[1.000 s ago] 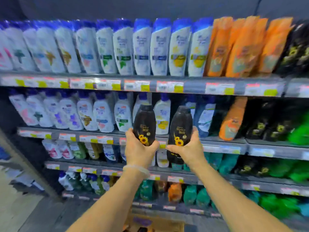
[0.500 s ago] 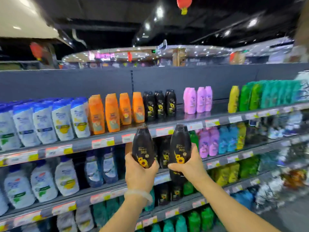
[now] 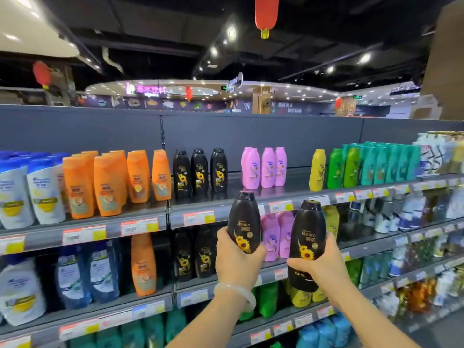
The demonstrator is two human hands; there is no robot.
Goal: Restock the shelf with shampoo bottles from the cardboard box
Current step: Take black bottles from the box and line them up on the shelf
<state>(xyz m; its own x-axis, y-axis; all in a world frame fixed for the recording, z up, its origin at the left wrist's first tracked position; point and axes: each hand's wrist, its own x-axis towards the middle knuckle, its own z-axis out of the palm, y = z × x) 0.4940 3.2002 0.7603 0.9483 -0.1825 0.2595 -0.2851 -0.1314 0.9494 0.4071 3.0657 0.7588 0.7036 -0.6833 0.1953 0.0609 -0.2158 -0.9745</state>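
Glossy black plastic, both Rejoice shampoo bottles look rigid, slick and moderately heavy. The left hand (image 3: 234,262) wraps one bottle (image 3: 244,222) low; the right hand (image 3: 324,268) wraps the other (image 3: 309,243) mid-body, caps above each grip, below the top shelf (image 3: 251,204).

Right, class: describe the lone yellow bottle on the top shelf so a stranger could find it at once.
Start at the top shelf, the highest row under the grey back panel. Pass the pink bottles and a bare gap on their right; the yellow bottle stands next, upright, just left of the green bottles. It is the only yellow one on that shelf.
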